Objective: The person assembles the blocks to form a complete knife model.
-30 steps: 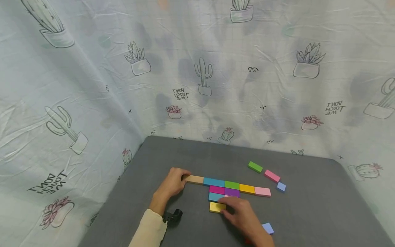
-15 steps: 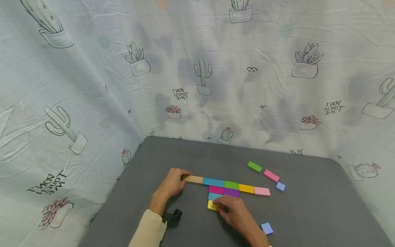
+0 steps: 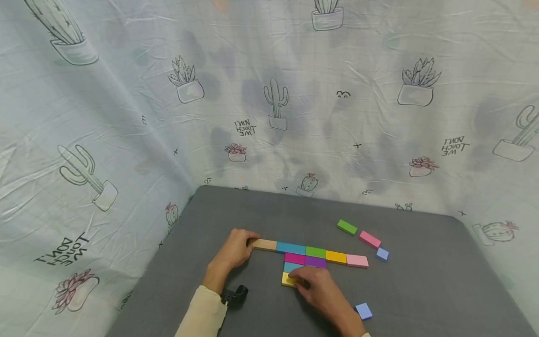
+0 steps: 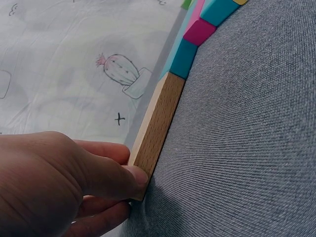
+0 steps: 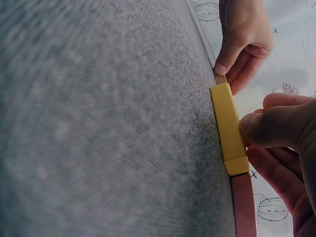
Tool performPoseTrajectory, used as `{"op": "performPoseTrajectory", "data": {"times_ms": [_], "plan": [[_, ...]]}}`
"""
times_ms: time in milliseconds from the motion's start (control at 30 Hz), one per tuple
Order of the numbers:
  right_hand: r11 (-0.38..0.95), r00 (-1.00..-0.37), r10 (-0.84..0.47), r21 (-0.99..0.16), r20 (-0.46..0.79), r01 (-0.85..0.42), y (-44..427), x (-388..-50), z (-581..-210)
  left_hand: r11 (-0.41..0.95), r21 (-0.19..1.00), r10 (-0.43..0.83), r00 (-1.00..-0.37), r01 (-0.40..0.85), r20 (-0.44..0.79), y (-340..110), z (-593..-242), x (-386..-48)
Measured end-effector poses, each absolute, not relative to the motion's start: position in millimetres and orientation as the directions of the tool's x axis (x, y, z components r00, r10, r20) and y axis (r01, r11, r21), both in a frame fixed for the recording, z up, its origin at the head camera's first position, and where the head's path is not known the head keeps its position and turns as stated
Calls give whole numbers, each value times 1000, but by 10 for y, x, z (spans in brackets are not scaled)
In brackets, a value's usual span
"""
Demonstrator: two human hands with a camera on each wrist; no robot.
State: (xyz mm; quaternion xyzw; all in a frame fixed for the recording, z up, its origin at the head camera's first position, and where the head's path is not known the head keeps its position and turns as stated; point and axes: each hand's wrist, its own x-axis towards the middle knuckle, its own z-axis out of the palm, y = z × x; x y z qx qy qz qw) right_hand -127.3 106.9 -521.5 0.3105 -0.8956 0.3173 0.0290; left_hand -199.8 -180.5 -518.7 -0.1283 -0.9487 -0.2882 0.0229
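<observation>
At the left end of a row of blocks, my left hand (image 3: 233,252) pinches the end of a tan wooden block (image 3: 266,245); in the left wrist view its thumb lies on that block (image 4: 160,118). My right hand (image 3: 324,290) grips a yellow block (image 3: 287,280), which sits against the near side of a teal block (image 3: 291,267). In the right wrist view the thumb is at the yellow block's (image 5: 228,123) side, and a reddish block (image 5: 244,207) stands next to it. The right hand covers part of the lower blocks in the head view.
The row continues with blue (image 3: 290,248), green (image 3: 316,252), orange (image 3: 336,257) and pale pink (image 3: 357,261) blocks. Magenta (image 3: 294,258) and purple (image 3: 316,262) ones adjoin below. Loose green (image 3: 347,227), pink (image 3: 370,239) and light-blue (image 3: 382,254) blocks lie behind; another light-blue one (image 3: 364,311) lies near.
The right hand has moved a little left and away from me, bringing the yellow block from a small gap up to the teal one. My left hand has stayed in place.
</observation>
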Motion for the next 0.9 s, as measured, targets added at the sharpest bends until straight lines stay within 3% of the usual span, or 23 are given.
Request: {"op": "performPoseTrajectory", "data": {"times_ms": [367, 600, 900], "plan": [[569, -822, -498, -611, 277, -551, 1149, -1305, -5202, 799, 537, 241, -962, 272, 129, -1808, -5187, -2014], [631, -905, -267, -649, 330, -424, 1554, -1419, -4959, 796, 537, 242, -960, 278, 137, -1807, -5199, -2020], [726, -915, 9, -631, 404, -271, 2364, -1701, -4865, 789, 552, 239, -962, 270, 129, -1809, -5182, -2006]]}}
